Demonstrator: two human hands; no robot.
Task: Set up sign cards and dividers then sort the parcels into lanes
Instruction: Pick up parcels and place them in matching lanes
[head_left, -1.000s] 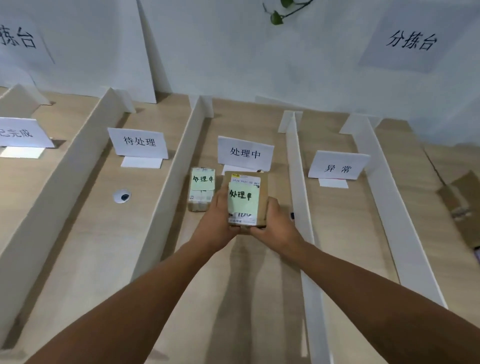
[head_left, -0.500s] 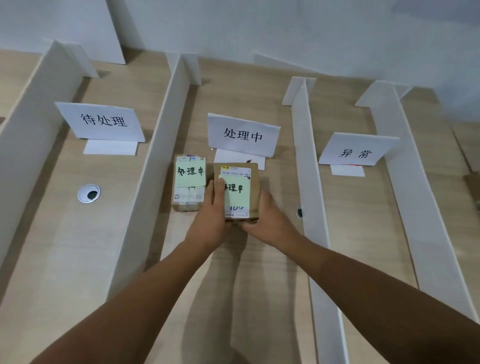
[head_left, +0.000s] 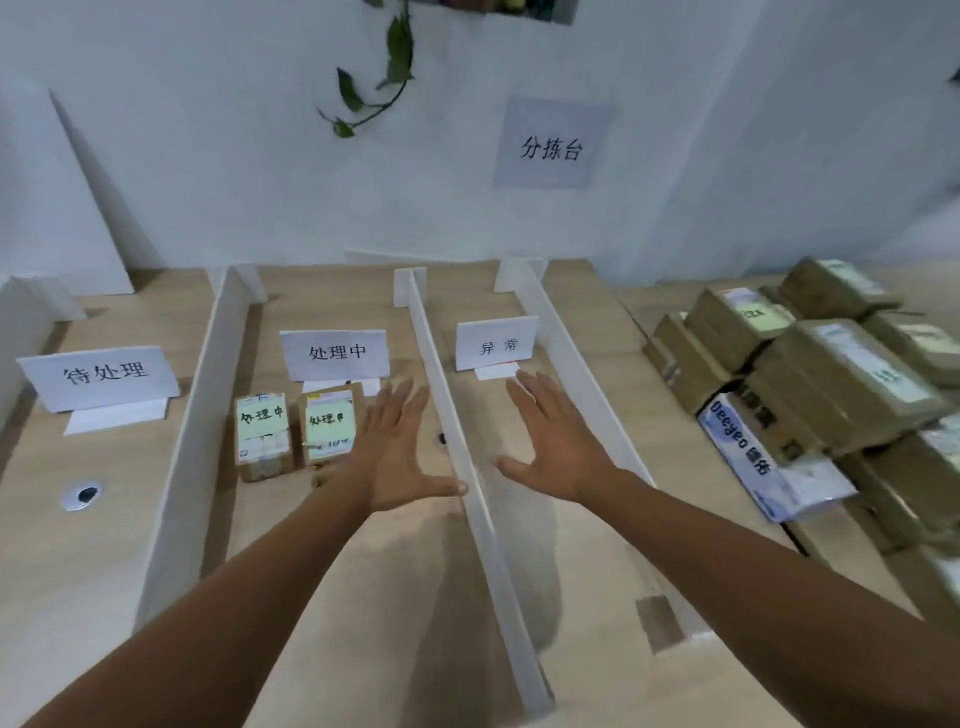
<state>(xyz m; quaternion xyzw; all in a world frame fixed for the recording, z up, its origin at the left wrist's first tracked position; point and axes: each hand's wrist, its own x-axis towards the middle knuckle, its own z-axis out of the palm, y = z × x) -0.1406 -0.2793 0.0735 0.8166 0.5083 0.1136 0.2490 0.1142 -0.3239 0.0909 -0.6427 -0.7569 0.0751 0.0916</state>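
Two small brown parcels lie side by side in the middle lane: the left parcel (head_left: 262, 435) and the right parcel (head_left: 330, 423), each with a pale green note. Behind them stands the sign card 处理中 (head_left: 335, 354). My left hand (head_left: 397, 447) hovers flat, fingers spread, just right of the right parcel and apart from it. My right hand (head_left: 553, 439) is spread over the lane with the sign card 异常 (head_left: 496, 343). A white divider (head_left: 470, 467) runs between my hands. Both hands hold nothing.
A sign card 待处理 (head_left: 101, 375) stands in the left lane, near a round grommet (head_left: 83, 494). Further white dividers (head_left: 195, 415) (head_left: 576, 364) bound the lanes. A pile of brown parcels (head_left: 810, 374) sits at the right of the wooden table (head_left: 363, 597).
Both hands have let go of the right parcel, which now lies beside the other one. My hands have opened and shifted right; the view has turned right and the parcel pile has come into sight.
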